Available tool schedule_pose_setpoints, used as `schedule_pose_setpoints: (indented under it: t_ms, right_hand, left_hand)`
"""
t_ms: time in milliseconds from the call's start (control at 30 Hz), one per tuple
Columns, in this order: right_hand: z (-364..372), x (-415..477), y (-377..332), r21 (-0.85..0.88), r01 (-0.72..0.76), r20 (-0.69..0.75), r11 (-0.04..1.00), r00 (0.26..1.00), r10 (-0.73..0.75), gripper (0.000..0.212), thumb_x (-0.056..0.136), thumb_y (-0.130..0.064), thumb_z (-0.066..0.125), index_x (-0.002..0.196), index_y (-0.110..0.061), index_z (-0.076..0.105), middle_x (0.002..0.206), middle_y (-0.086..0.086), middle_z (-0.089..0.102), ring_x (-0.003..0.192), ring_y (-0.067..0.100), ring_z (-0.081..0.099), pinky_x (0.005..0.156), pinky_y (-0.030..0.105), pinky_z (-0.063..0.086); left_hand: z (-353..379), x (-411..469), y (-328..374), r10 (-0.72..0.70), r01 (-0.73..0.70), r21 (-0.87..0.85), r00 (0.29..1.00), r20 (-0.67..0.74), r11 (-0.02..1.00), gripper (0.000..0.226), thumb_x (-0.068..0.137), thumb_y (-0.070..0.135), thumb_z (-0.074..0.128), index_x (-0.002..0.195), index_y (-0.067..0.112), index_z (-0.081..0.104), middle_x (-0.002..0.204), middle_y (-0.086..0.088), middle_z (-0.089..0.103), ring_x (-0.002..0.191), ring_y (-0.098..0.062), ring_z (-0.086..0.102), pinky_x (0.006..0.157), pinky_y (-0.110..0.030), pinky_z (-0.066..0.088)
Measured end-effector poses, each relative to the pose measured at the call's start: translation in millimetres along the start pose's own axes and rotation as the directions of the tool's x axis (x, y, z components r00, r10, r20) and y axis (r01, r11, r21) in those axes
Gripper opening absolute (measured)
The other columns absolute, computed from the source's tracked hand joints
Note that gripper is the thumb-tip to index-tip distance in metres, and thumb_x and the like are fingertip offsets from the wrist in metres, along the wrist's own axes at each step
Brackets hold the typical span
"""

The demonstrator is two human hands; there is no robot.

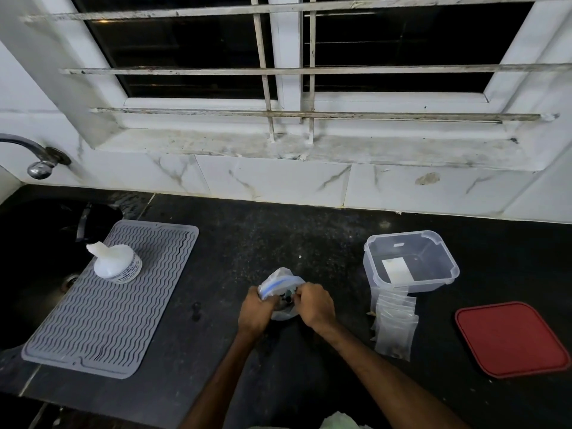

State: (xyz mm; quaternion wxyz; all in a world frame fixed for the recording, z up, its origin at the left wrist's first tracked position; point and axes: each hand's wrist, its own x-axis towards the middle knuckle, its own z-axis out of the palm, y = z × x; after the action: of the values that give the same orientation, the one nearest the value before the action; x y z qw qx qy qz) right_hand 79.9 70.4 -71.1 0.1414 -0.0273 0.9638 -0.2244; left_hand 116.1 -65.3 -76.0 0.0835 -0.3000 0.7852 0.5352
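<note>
left hand (255, 308) and right hand (314, 303) are both curled tight, each pinching the top edge of a small zip bag (280, 283) from its own side, knuckles close together. the bag sits low over the counter (309, 236), left of the clear tub (402, 234) and a bit nearer the person; can't tell if its bottom rests on the stone. handling call: thin clear film, soft, crinkly, very light, no stiffness of its own, so it will likely sag and twist unless held at both ends. the blue zip strip along the mouth is the only firm line, so best hold is a pinch on the lips right by it. film probably slick under the fingers. something small and dark inside, too hidden to name, could shift if the mouth tips. not fragile, but may tear if yanked. outward: the tub is rigid translucent plastic, square with rounded corners, open, a white slip (397, 269) flat on its floor. against the tub's near side, a fanned row of small clear bags (394, 323), same limp film. right of the tub and nearer the person, a red lid (509, 339), flat, rounded square, matte. well left of the tub, a grey ribbed mat (108, 320), rubbery look, wavy ridges, a squat white bottle (116, 263) on its far end; beyond it a dark sink (31, 258) and a chrome tap (40, 162). the counter is black speckled stone.
</note>
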Motion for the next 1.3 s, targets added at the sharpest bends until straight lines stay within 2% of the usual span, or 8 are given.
schedule_pose_setpoints:
  t_ms: [167,367,467,600,833,933,1133,1300]
  right_hand:
    - [4,1,5,0.122,-0.049,0.058,0.991,0.997,0.042,0.026,0.093,-0.031,0.058,0.089,-0.01,0.072,0.091,0.006,0.072,0.086,0.02,0.068,0.071,0.029,0.051]
    - [5,1,7,0.183,-0.101,0.104,0.978,0.991,0.083,0.023,0.09,-0.032,0.062,0.09,-0.012,0.074,0.09,0.004,0.073,0.084,0.018,0.069,0.074,0.031,0.056]
    - [5,0,6,0.128,-0.071,0.081,0.989,0.995,0.061,0.025,0.091,-0.034,0.06,0.091,-0.013,0.074,0.092,0.004,0.073,0.084,0.019,0.069,0.073,0.032,0.055]
    - [5,-1,3,0.132,-0.058,0.067,0.99,0.997,0.05,0.026,0.092,-0.033,0.06,0.091,-0.012,0.074,0.091,0.004,0.073,0.082,0.016,0.068,0.072,0.031,0.057]
    - [-7,-17,4,0.293,-0.038,0.062,0.955,0.998,0.021,0.025,0.093,-0.031,0.059,0.079,-0.015,0.071,0.07,0.002,0.07,0.063,0.012,0.067,0.063,0.031,0.059]
    - [-22,-26,9,0.462,-0.093,0.117,0.882,0.992,0.043,0.023,0.093,-0.028,0.06,0.08,-0.014,0.073,0.06,0.003,0.067,0.049,0.013,0.06,0.045,0.024,0.05]
    - [-59,-36,31,0.642,-0.137,0.21,0.755,0.978,-0.001,0.022,0.092,-0.031,0.063,0.081,-0.016,0.076,0.056,-0.001,0.062,0.05,0.006,0.053,0.044,0.021,0.042]
    - [-97,-49,55,0.707,-0.114,0.2,0.698,0.979,-0.042,0.023,0.095,-0.026,0.06,0.092,-0.009,0.074,0.06,0.002,0.06,0.047,0.003,0.047,0.045,0.02,0.04]
  left_hand:
    - [1,-2,-2,0.049,-0.042,0.082,0.995,-0.086,0.996,0.029,0.081,0.016,0.071,0.103,0.016,0.051,0.092,0.002,0.063,0.084,-0.017,0.065,0.077,-0.041,0.058]
    - [6,-4,-6,0.133,-0.132,0.065,0.991,-0.013,0.989,0.016,0.088,0.013,0.065,0.1,0.022,0.058,0.096,0.001,0.069,0.085,-0.01,0.068,0.075,-0.031,0.059]
    - [4,-1,-8,0.102,-0.1,0.119,0.995,-0.008,0.988,0.019,0.09,0.012,0.056,0.102,0.022,0.067,0.094,-0.001,0.074,0.083,-0.012,0.07,0.077,-0.035,0.059]
    - [1,2,-4,0.07,-0.06,0.166,0.996,-0.058,0.984,0.024,0.091,0.013,0.05,0.109,0.019,0.064,0.096,0.0,0.071,0.083,-0.013,0.067,0.067,-0.026,0.051]
    - [-5,5,-3,0.041,-0.001,0.202,0.98,-0.195,0.979,0.017,0.091,0.027,0.058,0.104,0.017,0.059,0.099,-0.005,0.067,0.084,-0.021,0.063,0.07,-0.033,0.049]
    - [-6,2,-6,0.011,0.014,0.142,0.984,-0.179,0.99,0.024,0.091,0.029,0.06,0.111,0.017,0.055,0.102,-0.005,0.067,0.085,-0.02,0.064,0.071,-0.034,0.051]
    - [-15,-8,-11,0.013,-0.018,-0.06,0.997,-0.071,0.998,0.058,0.084,0.032,0.072,0.129,0.017,0.039,0.12,-0.003,0.058,0.1,-0.017,0.062,0.089,-0.038,0.053]
    - [-19,-29,-7,0.22,-0.195,0.155,0.962,-0.162,0.969,0.099,0.071,0.05,0.08,0.147,0.014,0.028,0.149,-0.008,0.033,0.135,-0.026,0.039,0.109,-0.046,0.041]
